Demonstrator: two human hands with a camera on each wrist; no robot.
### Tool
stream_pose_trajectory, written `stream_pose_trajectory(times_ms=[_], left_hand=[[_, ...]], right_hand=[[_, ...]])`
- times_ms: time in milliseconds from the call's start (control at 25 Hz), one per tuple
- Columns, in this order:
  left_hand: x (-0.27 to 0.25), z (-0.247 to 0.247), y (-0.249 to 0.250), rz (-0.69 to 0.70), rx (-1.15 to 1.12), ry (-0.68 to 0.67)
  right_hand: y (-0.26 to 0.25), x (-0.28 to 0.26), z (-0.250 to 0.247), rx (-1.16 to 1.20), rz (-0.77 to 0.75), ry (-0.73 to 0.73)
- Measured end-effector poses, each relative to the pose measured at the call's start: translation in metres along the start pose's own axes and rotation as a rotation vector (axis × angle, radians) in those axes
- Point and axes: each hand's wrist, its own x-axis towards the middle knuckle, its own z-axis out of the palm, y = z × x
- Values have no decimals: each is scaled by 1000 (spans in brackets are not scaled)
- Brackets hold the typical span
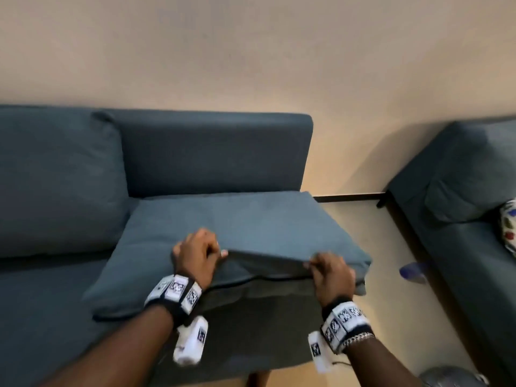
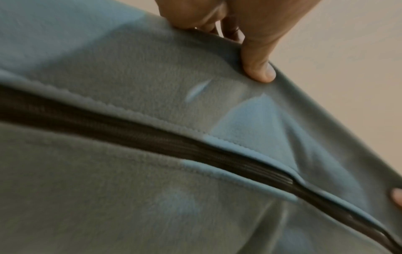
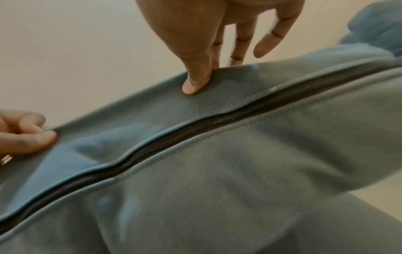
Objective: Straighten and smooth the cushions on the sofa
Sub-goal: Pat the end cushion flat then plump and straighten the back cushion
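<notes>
Cushion, teal and zippered, is lying flat on the right end of the sofa seat, its front edge overhanging toward the person. Left hand and right hand are each pinching the cover fabric just above the zipper, thumb against curled fingers, spaced apart. Judged from this, the paired grip is tensioning the cover to remove slack.

Plain beige wall behind, dark skirting at base, pale floor. 2nd teal couch on right w/ patterned pillow.
</notes>
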Motion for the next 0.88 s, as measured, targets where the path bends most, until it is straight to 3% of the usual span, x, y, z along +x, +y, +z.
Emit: stream_pose_trajectory(times_ms=[200,400,480,520,600,640,720,800,880], left_hand=[[88,-55,32,-150,31,91],[126,-69,32,-296,175,116],[130,-57,39,-190,286,-30],[129,-49,42,-118,356,-174],[127,-31,38,-75,469,-420],[128,-25,33,-95,497,-448],[132,-19,25,-132,515,-418],[135,-18,26,-96,583,-381],[135,-19,30,-40,591,-319]], right_hand=[[-82,97,-39,86,52,70],[-118,165,-21,61,63,-26],[-118,186,-8,16,59,-68],[-117,196,-2,-12,39,-89],[-112,210,6,-64,-9,-151],[-110,214,10,-79,-46,-186],[-105,215,11,-48,-152,-235],[-95,204,2,46,-305,-236],[-75,191,-10,-9,-478,-206]])
